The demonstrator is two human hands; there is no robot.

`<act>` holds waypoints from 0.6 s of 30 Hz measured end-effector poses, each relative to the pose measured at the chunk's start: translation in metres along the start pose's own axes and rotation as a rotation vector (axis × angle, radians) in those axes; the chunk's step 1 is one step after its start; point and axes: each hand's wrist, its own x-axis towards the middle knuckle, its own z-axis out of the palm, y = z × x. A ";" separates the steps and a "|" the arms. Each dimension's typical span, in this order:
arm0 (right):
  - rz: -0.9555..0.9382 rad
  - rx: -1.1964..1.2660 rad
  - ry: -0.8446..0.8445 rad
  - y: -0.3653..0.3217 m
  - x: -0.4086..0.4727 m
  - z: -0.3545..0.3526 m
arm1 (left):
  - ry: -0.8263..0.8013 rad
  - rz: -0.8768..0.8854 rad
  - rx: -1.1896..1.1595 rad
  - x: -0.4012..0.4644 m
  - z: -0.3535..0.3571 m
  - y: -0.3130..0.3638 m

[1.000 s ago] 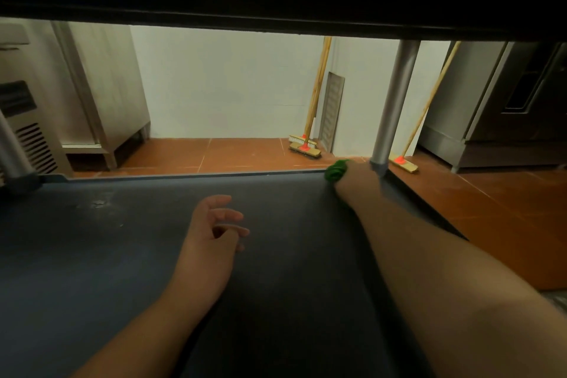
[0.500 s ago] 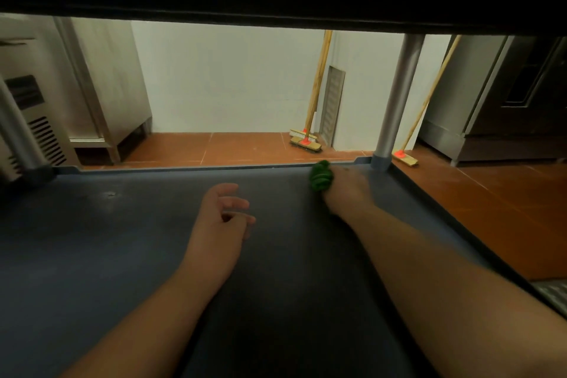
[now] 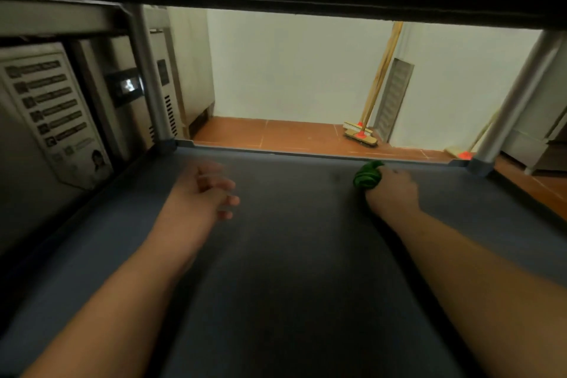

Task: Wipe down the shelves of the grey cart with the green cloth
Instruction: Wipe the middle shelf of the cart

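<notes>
Sliding green cloth [image 3: 366,176] leftward, right hand [image 3: 391,190] gripping

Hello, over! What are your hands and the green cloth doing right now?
Right hand grips cloth near shelf far edge. Left hand open, holds nothing. Nothing blocking the shelf.

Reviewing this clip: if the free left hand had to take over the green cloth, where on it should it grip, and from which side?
The bunched end of the cloth poking out past the right hand, toward the shelf's far edge. That wad is probably the only exposed part; the rest is wrapped inside the fist. The left hand hangs open on that side, so it would likely do best coming across from the left and pinching the wad.
</notes>
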 end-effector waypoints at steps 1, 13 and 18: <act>-0.012 0.018 -0.025 -0.019 -0.009 0.004 | 0.008 -0.004 -0.016 0.001 -0.012 -0.001; -0.271 0.219 -0.188 -0.234 -0.113 0.055 | 0.033 0.122 0.084 0.011 -0.096 0.007; -0.317 0.251 -0.201 -0.291 -0.140 0.067 | 0.081 0.119 0.049 0.009 -0.113 0.006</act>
